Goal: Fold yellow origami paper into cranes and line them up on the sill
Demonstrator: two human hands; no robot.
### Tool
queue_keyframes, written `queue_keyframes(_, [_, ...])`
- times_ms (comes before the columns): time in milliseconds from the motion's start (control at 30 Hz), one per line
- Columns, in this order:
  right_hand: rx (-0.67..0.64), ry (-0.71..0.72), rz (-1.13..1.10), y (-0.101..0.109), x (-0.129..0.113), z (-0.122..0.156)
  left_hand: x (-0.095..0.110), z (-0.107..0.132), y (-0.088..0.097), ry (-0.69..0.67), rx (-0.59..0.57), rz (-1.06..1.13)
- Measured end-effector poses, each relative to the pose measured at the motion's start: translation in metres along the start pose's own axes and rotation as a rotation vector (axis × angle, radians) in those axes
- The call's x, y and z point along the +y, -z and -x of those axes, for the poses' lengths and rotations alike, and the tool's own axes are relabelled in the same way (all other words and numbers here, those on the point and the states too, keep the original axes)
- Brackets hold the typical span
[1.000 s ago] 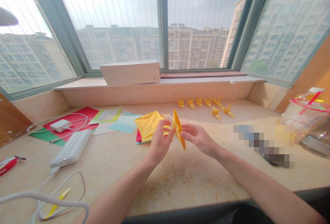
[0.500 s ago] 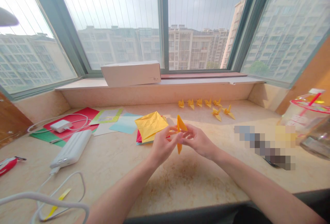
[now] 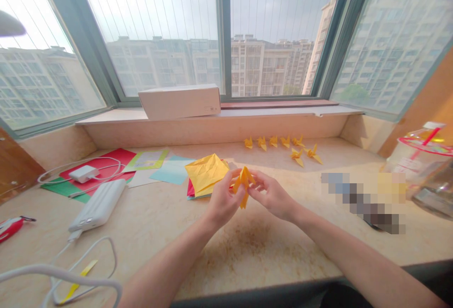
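Note:
Both my hands hold a small folded piece of orange-yellow paper (image 3: 243,183) above the stone counter (image 3: 247,246). My left hand (image 3: 222,199) pinches its left side with thumb and fingers. My right hand (image 3: 271,194) pinches its right side, fingers closed on the paper. Just behind my left hand lies a creased yellow sheet (image 3: 205,172) on a small stack of coloured paper. Several finished yellow paper cranes (image 3: 283,143) stand in a row further back on the counter.
A white power bank (image 3: 98,206) with white cables lies at left, near a charger (image 3: 82,172) on red and green sheets. A white box (image 3: 180,100) sits on the window sill. A plastic jar with a red rim (image 3: 423,157) stands at far right.
The folded paper went from a long flat shape held upright to a smaller, more compact fold. My hands have drawn closer together around it.

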State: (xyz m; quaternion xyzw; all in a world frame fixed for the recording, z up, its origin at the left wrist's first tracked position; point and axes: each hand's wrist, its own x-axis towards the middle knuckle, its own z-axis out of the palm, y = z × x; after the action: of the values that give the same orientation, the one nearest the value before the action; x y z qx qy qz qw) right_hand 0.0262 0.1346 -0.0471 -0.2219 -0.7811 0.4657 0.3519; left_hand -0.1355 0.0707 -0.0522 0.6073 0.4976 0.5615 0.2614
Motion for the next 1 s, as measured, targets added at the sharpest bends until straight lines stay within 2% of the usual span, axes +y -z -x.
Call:
queue_keyframes(200, [0.052,0.03,0.093,-0.01,0.004,0.003,0.002,0.001,-0.001,-0.015,0.037,-0.155])
queue_keyframes(433, [0.138,0.085,0.271,-0.023,0.007,0.007,0.002,0.001,-0.003,-0.012,0.065,-0.155])
queue_keyframes(633, [0.181,0.06,0.275,-0.021,0.009,0.007,-0.002,0.0,-0.001,-0.043,0.073,-0.201])
queue_keyframes(800, [0.217,0.074,0.125,-0.01,0.005,0.005,-0.004,-0.003,0.0,-0.031,0.082,-0.095])
queue_keyframes(1000, [0.314,0.122,-0.055,-0.005,0.0,0.0,0.002,-0.004,-0.001,0.011,0.07,0.209])
